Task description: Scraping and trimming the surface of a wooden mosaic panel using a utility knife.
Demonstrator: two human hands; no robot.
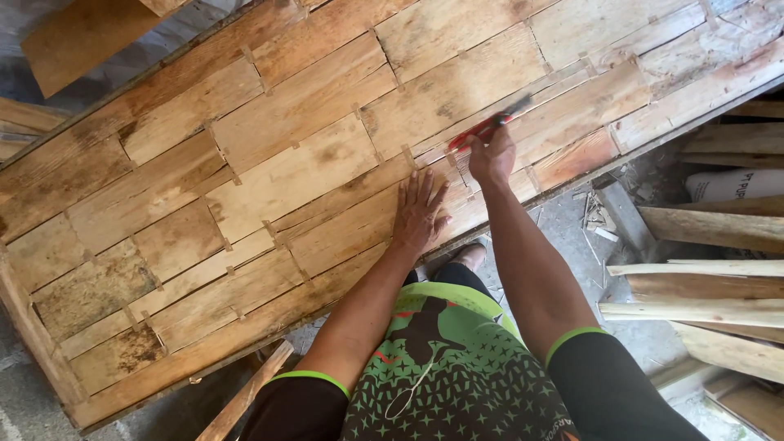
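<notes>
1. Head view, the hands: the left hand (420, 211) lies flat on the wooden panel (269, 188), fingers spread and released, holding nothing, pressing near the panel's close edge; the right hand (492, 155) is clenched around a red-handled tool (488, 124), whose dark tip points up and to the right across the boards; whether it is a brush, a knife or a chisel is too blurred to tell.

2. Head view, how far along: the panel looks already pieced together, its short boards butted in staggered rows with small wooden keys across the joints, so the joining seems done; the work in hand appears to be a surface pass with the tool on the part just beside the right hand; I judge most of the panel's face remains to be gone over, since nothing marks one area as treated and another as bare.

3. Head view, how the panel looks: it is long and lies slanted across the picture, from lower left to upper right, raised above the floor (572, 229); the wood is pale tan with darker brown stains and rough patches, grain uneven, a thin frame strip running along its near edge; what carries it, desk or trestle, is hidden beneath.

4. Head view, surroundings: loose planks (702, 286) are stacked at the right, well apart from the hands; a white bag (735, 184) lies behind them; wood scraps litter the floor.
</notes>
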